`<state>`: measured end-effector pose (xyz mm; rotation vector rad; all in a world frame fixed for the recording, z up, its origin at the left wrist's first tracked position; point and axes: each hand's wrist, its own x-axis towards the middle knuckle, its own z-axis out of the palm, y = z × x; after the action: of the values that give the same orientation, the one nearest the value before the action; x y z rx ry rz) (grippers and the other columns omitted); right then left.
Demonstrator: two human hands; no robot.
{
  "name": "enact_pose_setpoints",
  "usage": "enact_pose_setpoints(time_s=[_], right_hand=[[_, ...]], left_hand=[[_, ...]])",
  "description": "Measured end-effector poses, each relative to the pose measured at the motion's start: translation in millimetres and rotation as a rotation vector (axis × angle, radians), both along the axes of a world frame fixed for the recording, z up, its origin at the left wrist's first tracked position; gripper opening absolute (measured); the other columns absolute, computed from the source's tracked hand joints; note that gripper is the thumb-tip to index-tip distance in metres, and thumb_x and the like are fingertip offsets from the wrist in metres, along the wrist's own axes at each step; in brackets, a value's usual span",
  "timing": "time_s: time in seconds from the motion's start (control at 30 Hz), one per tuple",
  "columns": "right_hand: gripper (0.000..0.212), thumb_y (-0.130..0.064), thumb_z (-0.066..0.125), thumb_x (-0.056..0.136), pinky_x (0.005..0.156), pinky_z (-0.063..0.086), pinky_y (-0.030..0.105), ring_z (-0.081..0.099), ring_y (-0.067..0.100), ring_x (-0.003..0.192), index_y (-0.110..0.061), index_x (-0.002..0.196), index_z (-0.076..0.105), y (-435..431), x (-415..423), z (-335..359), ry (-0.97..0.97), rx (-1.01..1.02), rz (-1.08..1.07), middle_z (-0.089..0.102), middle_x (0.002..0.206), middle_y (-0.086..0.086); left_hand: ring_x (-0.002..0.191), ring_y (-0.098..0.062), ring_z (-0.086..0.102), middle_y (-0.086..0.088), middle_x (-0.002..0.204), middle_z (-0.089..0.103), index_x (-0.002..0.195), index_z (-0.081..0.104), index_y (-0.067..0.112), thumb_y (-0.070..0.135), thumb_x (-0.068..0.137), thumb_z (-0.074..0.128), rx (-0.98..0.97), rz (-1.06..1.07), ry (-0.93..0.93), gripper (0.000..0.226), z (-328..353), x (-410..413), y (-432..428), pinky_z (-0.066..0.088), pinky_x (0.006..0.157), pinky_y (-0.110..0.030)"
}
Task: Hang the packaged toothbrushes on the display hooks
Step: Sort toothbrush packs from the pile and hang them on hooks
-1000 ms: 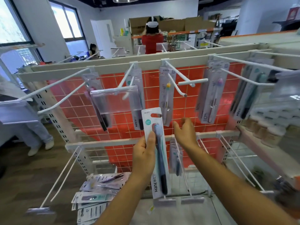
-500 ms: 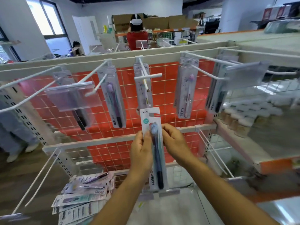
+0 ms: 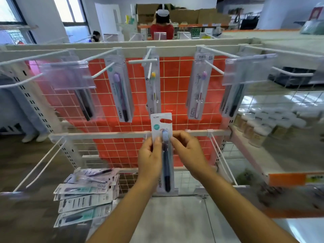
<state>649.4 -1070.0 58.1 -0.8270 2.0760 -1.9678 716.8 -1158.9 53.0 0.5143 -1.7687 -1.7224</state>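
A packaged dark-blue toothbrush [image 3: 162, 123] stands upright in front of the lower rail, its hang hole at the top. My left hand [image 3: 149, 159] grips its left edge with the thumb on the front. My right hand [image 3: 190, 155] pinches its right edge near the bristles. White display hooks jut from the top rail; the middle hook [image 3: 149, 67] carries a yellow-headed toothbrush pack [image 3: 153, 88]. Other packs hang left [image 3: 121, 92] and right [image 3: 199, 88] of it.
A stack of loose toothbrush packs [image 3: 85, 193] lies on the low shelf at the left. Long bare hooks [image 3: 40, 163] stick out from the lower rail [image 3: 105, 135]. Jars [image 3: 257, 130] fill a shelf on the right. A person in red [image 3: 162, 28] stands far behind.
My right hand came down off the lower rail and took hold of the pack's right edge. The view has shifted so the rack now sits more to the centre.
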Motion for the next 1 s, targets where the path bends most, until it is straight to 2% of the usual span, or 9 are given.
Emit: enact_pose_setpoints(time_s=[0.07, 0.13, 0.23, 0.3, 0.37, 0.5, 0.67, 0.83, 1.0], right_hand=[[0.016, -0.008, 0.057, 0.094, 0.079, 0.055, 0.024, 0.067, 0.005, 0.089, -0.017, 0.1, 0.069, 4, 6, -1, -0.017, -0.029, 0.044, 0.071, 0.092, -0.011], [0.016, -0.005, 0.059, 0.092, 0.077, 0.053, 0.021, 0.067, 0.004, 0.089, -0.012, 0.104, 0.068, 6, 10, -5, -0.031, -0.035, 0.069, 0.072, 0.094, -0.008], [0.018, -0.007, 0.062, 0.091, 0.084, 0.057, 0.033, 0.068, 0.013, 0.095, -0.012, 0.108, 0.067, 8, 17, -11, -0.008, -0.018, 0.07, 0.072, 0.1, 0.0], [0.021, -0.011, 0.065, 0.09, 0.087, 0.056, 0.041, 0.068, 0.015, 0.096, -0.017, 0.109, 0.065, 7, 23, -15, -0.004, 0.013, 0.059, 0.071, 0.102, -0.002], [0.023, -0.014, 0.068, 0.088, 0.087, 0.056, 0.043, 0.067, 0.013, 0.096, -0.02, 0.109, 0.064, 5, 30, -18, -0.004, 0.042, 0.046, 0.07, 0.102, -0.004], [0.021, -0.017, 0.07, 0.086, 0.085, 0.057, 0.042, 0.066, 0.014, 0.094, -0.023, 0.105, 0.064, -1, 45, -23, -0.024, 0.053, -0.019, 0.069, 0.1, -0.004], [0.021, -0.015, 0.068, 0.088, 0.086, 0.057, 0.038, 0.066, 0.011, 0.095, -0.026, 0.106, 0.063, -4, 65, -30, -0.022, 0.065, -0.039, 0.069, 0.101, -0.007], [0.023, -0.012, 0.067, 0.088, 0.085, 0.057, 0.035, 0.066, 0.011, 0.094, -0.019, 0.11, 0.064, -1, 82, -39, -0.005, 0.075, -0.05, 0.07, 0.102, -0.004], [0.024, -0.011, 0.067, 0.088, 0.083, 0.057, 0.032, 0.066, 0.009, 0.093, -0.025, 0.107, 0.063, 3, 102, -56, -0.035, 0.079, -0.059, 0.07, 0.101, -0.008]], left_hand=[[0.08, 0.003, 0.063, 0.009, 0.092, 0.066, 0.104, 0.062, 0.027, 0.031, 0.1, 0.047, 0.035, 0.033, 0.002, 0.016, -3, 6, 2, 0.05, 0.064, -0.011], [0.082, -0.001, 0.065, 0.008, 0.092, 0.067, 0.1, 0.061, 0.027, 0.028, 0.1, 0.05, 0.055, 0.05, 0.012, 0.012, -6, 12, 4, 0.051, 0.065, -0.013], [0.08, -0.004, 0.063, 0.006, 0.088, 0.067, 0.096, 0.062, 0.023, 0.025, 0.099, 0.051, 0.073, 0.043, 0.015, 0.011, -8, 20, 5, 0.052, 0.064, -0.016], [0.075, -0.005, 0.063, 0.006, 0.084, 0.067, 0.092, 0.063, 0.024, 0.026, 0.098, 0.052, 0.072, 0.026, 0.01, 0.013, -10, 24, 2, 0.053, 0.064, -0.018], [0.073, -0.002, 0.064, 0.007, 0.081, 0.068, 0.09, 0.064, 0.024, 0.027, 0.098, 0.052, 0.068, 0.011, 0.011, 0.015, -12, 30, -3, 0.053, 0.063, -0.017], [0.074, -0.005, 0.064, 0.005, 0.082, 0.069, 0.091, 0.066, 0.022, 0.028, 0.097, 0.054, 0.045, -0.039, -0.026, 0.014, -21, 43, -13, 0.055, 0.065, -0.021], [0.071, -0.002, 0.064, 0.001, 0.083, 0.07, 0.089, 0.069, 0.022, 0.027, 0.096, 0.057, -0.035, -0.088, -0.043, 0.014, -29, 61, -27, 0.053, 0.062, -0.018], [0.071, 0.004, 0.064, 0.012, 0.078, 0.069, 0.085, 0.067, 0.028, 0.023, 0.095, 0.059, -0.049, -0.132, -0.03, 0.014, -37, 79, -29, 0.05, 0.061, -0.011], [0.087, -0.007, 0.069, 0.01, 0.09, 0.073, 0.089, 0.067, 0.033, 0.02, 0.094, 0.06, -0.027, -0.189, -0.058, 0.015, -57, 95, -31, 0.056, 0.069, -0.022]])
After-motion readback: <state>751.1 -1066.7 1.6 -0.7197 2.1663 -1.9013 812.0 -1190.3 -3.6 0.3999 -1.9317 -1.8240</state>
